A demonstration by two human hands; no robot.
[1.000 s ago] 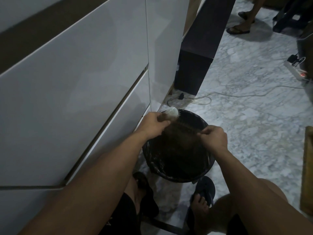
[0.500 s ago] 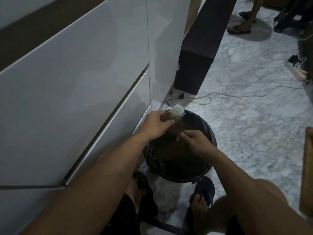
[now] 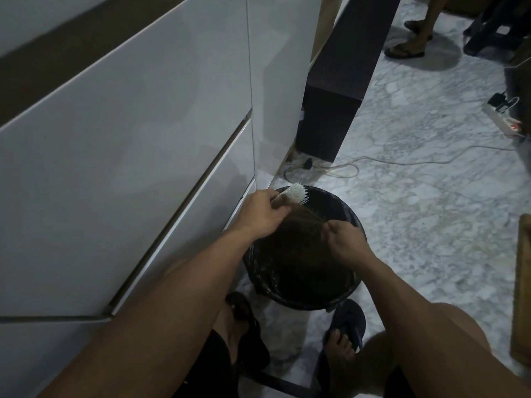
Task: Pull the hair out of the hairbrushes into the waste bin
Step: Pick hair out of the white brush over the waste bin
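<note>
The right hand has drawn back from the brush since half a second ago: then it was tucked in under the bristles, close against the other hand, and now it sits out toward four o'clock of the brush, well apart from it, with a sheaf of hair strands stretched taut between the two. The fingertips are pinched together on the near end of those strands. The left hand has hardly shifted; it is closed around the handle of the white hairbrush, whose head pokes out past the knuckles with the bristles turned down and to the right.

All of this hangs over the black waste bin, which stands on the marble floor just beside the white cabinet fronts. The brush is above the rim at about eleven o'clock of the bin's mouth, the pulling hand nearer the middle right. The inside of the bin is too dark to make out any contents.

To my eye this is another pull under way: the hair is coming off but its far end seems still caught in the bristles, so the clump is not free yet. Once it lets go, opening the pinch here should drop it straight in. Loose strands clinging to the fingers look like the likeliest nuisance. I see only this one brush from where I stand.
</note>
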